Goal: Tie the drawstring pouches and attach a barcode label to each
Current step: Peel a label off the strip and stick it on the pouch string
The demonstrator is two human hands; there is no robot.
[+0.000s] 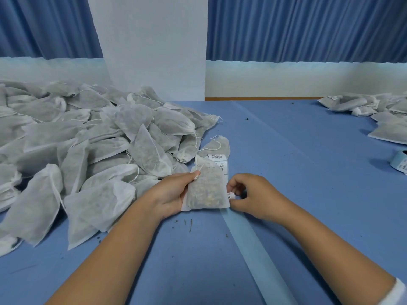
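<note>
My left hand (174, 192) holds a white mesh drawstring pouch (206, 190) filled with dried herbs, thumb on its front near the string. Just to its right, my right hand (248, 194) pinches a small white barcode label (230, 195) at the pouch's right edge. A strip of label backing paper (253, 243) runs from under the pouch toward me, and more labels (218, 160) on the strip show beyond the pouch.
A big heap of untied pouches (88, 146) covers the left of the blue table (297, 150). Several pouches (374, 111) lie at the far right. A label roll (402, 165) sits at the right edge. Herb crumbs dot the cloth.
</note>
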